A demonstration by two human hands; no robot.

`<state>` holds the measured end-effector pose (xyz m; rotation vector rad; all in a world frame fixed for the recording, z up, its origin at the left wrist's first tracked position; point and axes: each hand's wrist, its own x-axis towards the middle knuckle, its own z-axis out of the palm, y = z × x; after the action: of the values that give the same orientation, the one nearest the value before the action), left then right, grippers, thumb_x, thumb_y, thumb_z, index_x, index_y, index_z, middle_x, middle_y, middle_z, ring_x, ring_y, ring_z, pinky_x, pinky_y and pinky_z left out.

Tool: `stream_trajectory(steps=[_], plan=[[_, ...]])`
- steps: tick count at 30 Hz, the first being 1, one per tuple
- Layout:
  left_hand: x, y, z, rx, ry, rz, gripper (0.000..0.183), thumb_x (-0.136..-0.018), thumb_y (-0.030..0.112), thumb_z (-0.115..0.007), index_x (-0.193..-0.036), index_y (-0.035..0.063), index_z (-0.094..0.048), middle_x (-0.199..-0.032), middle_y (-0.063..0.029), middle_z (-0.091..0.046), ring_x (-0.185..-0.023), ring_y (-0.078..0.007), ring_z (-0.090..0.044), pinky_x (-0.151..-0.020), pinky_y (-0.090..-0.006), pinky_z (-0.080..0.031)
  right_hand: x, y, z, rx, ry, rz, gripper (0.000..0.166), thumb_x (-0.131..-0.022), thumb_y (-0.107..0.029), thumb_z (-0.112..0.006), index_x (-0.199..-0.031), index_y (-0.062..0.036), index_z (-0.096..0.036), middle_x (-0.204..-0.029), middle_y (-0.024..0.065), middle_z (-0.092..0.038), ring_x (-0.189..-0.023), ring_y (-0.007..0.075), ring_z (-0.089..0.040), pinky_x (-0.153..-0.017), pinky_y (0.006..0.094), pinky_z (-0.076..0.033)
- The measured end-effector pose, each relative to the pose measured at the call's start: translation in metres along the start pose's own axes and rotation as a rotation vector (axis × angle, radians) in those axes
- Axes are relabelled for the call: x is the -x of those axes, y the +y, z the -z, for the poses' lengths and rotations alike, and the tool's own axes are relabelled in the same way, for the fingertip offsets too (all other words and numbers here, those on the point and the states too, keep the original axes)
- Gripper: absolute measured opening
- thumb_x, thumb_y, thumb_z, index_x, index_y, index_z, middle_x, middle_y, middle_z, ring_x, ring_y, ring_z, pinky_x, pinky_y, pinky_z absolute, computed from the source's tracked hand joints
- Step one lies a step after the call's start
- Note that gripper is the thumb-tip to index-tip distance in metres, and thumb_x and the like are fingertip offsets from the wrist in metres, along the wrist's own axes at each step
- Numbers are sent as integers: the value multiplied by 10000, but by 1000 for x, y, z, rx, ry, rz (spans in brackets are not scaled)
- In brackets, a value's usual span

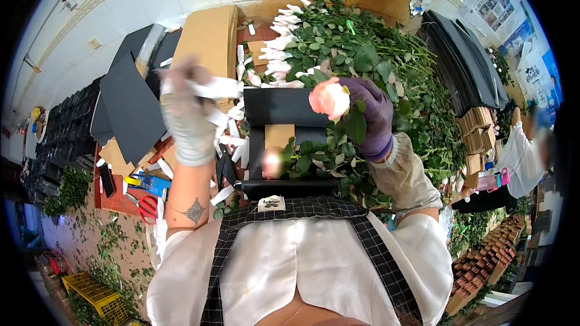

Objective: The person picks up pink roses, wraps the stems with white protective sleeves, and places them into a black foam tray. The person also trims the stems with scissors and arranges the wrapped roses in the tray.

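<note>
My right hand [369,115], in a purple glove, holds a pink rose [330,98] by its leafy stem just below the bloom. My left hand [188,108], in a pale glove and blurred, is raised at the left, with a white sleeve-like strip [217,89] at its fingers. Between the hands lies a black corrugated sheet [285,107] with a brown cardboard piece [279,135] on the black surface below it. Another pink rose [273,163] lies there, its leaves towards the right. Loose white sleeves [233,140] are scattered beside my left hand.
White-sleeved roses [281,45] are piled behind, their leafy stems spreading right. Cardboard sheets [204,45] and black sheets [131,108] stand at the left, near red scissors [147,210] and a blue tape dispenser [152,184]. Another person [521,163] is at the far right.
</note>
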<state>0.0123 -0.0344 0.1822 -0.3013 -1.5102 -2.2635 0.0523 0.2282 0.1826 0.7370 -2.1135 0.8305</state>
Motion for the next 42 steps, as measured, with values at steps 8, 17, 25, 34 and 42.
stream_trajectory(steps=[8,17,25,34,42], plan=[[51,5,-63,165,-621,149,645,-633,34,-815,-1216,-16,-544,-826,-43,-607,-762,-119,-596,-724,-275,-517,9,-17,6,28,41,53,391,-685,-95,-682,-1070,-60,-625,-994,123,-639,-862,302,-628,-738,377,-498],[59,20,-68,-228,-505,-35,444,-738,209,-761,-1117,23,-624,-996,-82,-658,-826,-141,-628,-770,-272,-511,13,14,22,170,177,223,393,-709,-28,-650,-1095,-36,-582,-937,127,-660,-772,257,-641,-676,361,-507],[-4,-41,72,-373,-516,52,249,-893,179,-548,-1056,26,-657,-962,-94,-684,-855,-205,-611,-845,-313,-462,-16,-5,198,540,-328,-373,373,-761,-35,-595,-1131,-84,-587,-894,109,-640,-743,235,-622,-652,344,-491],[76,-152,66,-684,-1315,415,253,-919,257,-514,-1100,120,-624,-738,-108,-639,-663,-300,-616,-621,-373,-488,50,47,-27,-59,-1046,-676,368,-820,-43,-533,-1171,-138,-592,-845,90,-619,-709,210,-600,-625,326,-473],[66,-156,65,-945,-1518,225,331,-931,352,-406,-1099,154,-612,-691,-109,-605,-648,-284,-613,-600,-393,-481,134,75,-127,-47,-899,-202,520,-648,-49,-640,-1154,-169,-606,-1162,85,-587,-1055,316,-544,-887,431,-429]])
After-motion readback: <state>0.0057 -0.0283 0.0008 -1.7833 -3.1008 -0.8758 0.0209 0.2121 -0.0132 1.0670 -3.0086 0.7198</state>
